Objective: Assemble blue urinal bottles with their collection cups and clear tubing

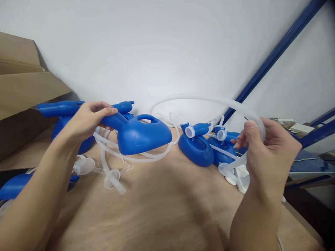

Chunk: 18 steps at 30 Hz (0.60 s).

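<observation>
My left hand (90, 120) is closed round the neck of a blue plastic urinal bottle (143, 137), which is held tilted above the table with its handle loop upward. On the right, my right hand (269, 150) grips a translucent ribbed hose (201, 98) between thumb and fingers. The hose arcs from there across to the left, behind the held bottle. Below the right hand, its end carries a clear round cap (226, 168). Another hose end with a clear disc-shaped cap (112, 179) lies on the table below the left hand. The bottle's mouth is hidden by my left hand.
Two more blue bottles (196, 151) with side necks and white caps stand right of centre. Further blue bottles (59, 108) are at the left, beside a cardboard box (28, 87). A white power strip (243, 177) lies at the right edge of the wooden table (157, 216). A blue metal post (274, 55) rises behind.
</observation>
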Tool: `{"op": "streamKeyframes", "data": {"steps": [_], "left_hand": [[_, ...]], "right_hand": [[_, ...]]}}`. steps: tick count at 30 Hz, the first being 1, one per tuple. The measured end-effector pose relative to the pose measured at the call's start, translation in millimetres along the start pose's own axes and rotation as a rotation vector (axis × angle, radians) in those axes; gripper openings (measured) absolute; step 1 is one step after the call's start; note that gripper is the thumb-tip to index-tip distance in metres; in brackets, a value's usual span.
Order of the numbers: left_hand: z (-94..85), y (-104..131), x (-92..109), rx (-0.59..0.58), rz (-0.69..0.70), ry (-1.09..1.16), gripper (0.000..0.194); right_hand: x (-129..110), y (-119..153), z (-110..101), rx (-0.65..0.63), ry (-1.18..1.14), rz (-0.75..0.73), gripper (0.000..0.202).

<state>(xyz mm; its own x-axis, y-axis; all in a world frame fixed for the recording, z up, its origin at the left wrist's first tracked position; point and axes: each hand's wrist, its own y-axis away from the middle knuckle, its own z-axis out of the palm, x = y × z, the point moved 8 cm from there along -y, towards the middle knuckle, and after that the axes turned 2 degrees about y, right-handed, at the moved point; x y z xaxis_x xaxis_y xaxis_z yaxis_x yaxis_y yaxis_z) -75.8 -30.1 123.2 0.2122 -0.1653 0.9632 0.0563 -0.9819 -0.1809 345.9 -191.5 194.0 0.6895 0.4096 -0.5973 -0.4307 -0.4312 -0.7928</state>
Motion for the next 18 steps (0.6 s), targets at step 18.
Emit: {"op": "streamKeyframes", "data": {"steps": [18], "left_hand": [[87.9,13,11,0.130,0.300,-0.582,0.050]], "right_hand": [[6,-14,-49,0.245,-0.180,-0.043,0.019]]}}
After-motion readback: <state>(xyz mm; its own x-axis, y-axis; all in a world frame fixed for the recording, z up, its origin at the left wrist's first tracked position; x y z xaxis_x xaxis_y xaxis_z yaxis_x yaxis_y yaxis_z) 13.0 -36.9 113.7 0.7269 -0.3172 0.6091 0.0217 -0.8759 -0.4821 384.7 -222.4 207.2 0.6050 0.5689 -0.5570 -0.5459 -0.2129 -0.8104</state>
